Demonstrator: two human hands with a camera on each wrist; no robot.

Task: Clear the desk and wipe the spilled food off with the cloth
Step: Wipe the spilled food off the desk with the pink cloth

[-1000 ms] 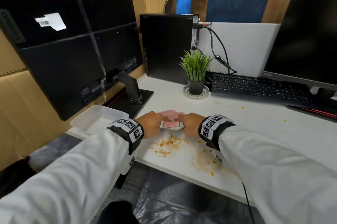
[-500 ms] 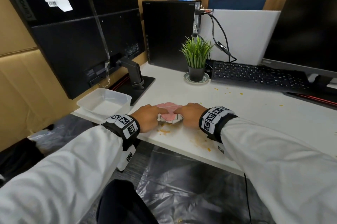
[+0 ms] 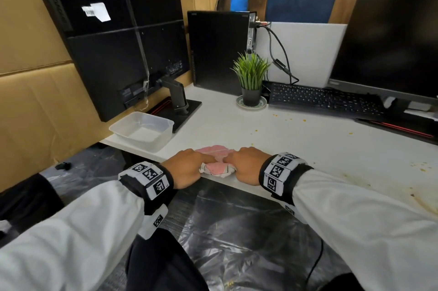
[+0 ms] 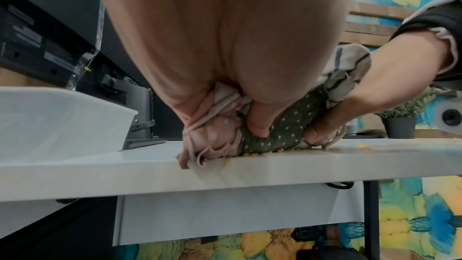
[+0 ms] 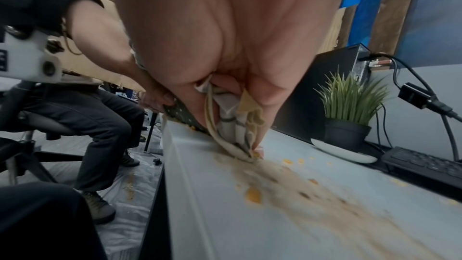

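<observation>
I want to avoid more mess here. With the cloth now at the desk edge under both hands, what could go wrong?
1. The cloth sits at the desk edge with crumbs under it; one more pull would likely drop them onto the plastic sheet below.
2. A brown smear lies beside the right hand; the sleeve could drag through it.
3. Both the left hand and right grip one bunched cloth, so it may spread the smear rather than lift it.
</observation>
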